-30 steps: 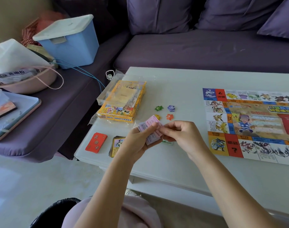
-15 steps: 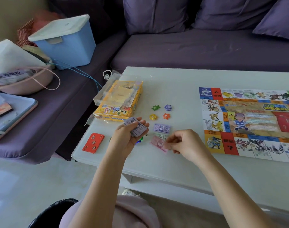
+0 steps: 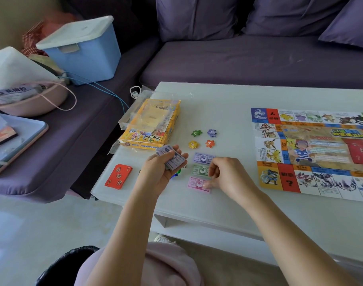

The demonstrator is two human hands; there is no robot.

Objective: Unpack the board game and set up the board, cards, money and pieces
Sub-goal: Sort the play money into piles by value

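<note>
On the table [image 3: 217,96], a red deck [image 3: 118,176] was laid flat, to the near left of the box [image 3: 150,124]. The box itself was placed close to the table's left edge. Just in front of the box, toward the person, the left hand [image 3: 157,174] was held above the table, and its fingers were curled round a stack of notes [image 3: 172,159]. To the right of the box, four star pieces were set in a small square: green [image 3: 196,133], purple [image 3: 211,132], yellow [image 3: 193,144] and orange [image 3: 209,143]. Right of the box's near corner, three notes were laid in a column: a purple note [image 3: 204,158], a green note [image 3: 200,169] and a pink note [image 3: 198,184], the pink one nearest to the person. The right hand [image 3: 228,176] was lowered there with curled fingers, and the pink note was pinched at its right end by the fingertips. Well to the right of the box, the board [image 3: 312,151] was spread flat, and its right part was cut by the frame.
</note>
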